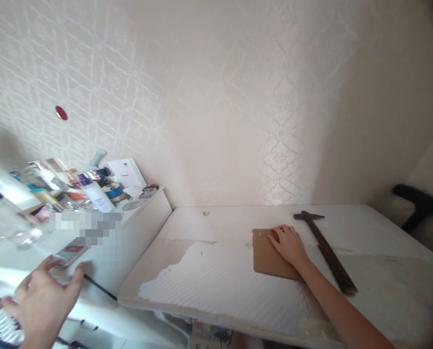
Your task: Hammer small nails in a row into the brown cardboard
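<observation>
My right hand (pixel 288 245) lies flat, fingers stretched out, on a small brown board (pixel 269 257) resting on a worn white table (pixel 216 228). Just right of it lies a dark wooden hammer (pixel 327 252), its head toward the wall. My left hand (pixel 43 303) hovers at the lower left with fingers spread, holding nothing, close to a flat red-and-white card-like object (pixel 71 252) on a white shelf (pixel 143 213). A thin dark stick (pixel 100 287) lies just beyond its thumb.
The shelf at left is crowded with bottles, tubes and boxes (pixel 92 186). A patterned wall (pixel 216 97) rises behind the table. A dark chair part (pixel 418 203) shows at the right. The table's covering is peeled in front.
</observation>
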Motion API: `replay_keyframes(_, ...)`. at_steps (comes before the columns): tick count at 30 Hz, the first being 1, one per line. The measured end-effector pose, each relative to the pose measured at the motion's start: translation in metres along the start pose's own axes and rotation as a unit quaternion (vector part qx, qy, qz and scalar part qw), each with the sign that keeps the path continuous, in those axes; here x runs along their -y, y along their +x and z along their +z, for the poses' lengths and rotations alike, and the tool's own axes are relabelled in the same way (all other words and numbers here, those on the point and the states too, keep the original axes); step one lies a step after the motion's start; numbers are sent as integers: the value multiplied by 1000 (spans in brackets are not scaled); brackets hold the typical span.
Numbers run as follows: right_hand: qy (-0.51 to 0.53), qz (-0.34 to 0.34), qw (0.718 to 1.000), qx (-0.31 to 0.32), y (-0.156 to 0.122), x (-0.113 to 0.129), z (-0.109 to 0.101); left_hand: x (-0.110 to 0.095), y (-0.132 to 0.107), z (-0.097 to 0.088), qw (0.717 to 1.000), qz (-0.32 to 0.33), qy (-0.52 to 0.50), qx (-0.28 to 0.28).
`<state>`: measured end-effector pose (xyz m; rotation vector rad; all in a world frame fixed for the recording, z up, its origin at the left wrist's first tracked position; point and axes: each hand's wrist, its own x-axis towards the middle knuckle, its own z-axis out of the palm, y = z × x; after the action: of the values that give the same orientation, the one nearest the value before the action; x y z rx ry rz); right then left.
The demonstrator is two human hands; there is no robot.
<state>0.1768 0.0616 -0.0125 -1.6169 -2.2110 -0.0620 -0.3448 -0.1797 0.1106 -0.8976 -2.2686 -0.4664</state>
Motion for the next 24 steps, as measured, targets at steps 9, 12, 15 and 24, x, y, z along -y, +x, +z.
replay_keyframes(9, 3, -3, 1000, -3, 0, -6, 8, -21, 14, -14, 997, -35, 0, 62)
replay_keyframes(12, 1, -5, 1000, -3, 1, -6, 8, -18, 24, -12, 999, -11, -4, 52)
replay_keyframes(15, 0, -5, 1000, -2, 1, -7, 8, -16, 35, -12, 998, 7, -16, 54)
replay_keyframes(24, 4, -6, 1000, -6, 1, -7, 9, -14, 41, -17, 992, 25, -16, 121)
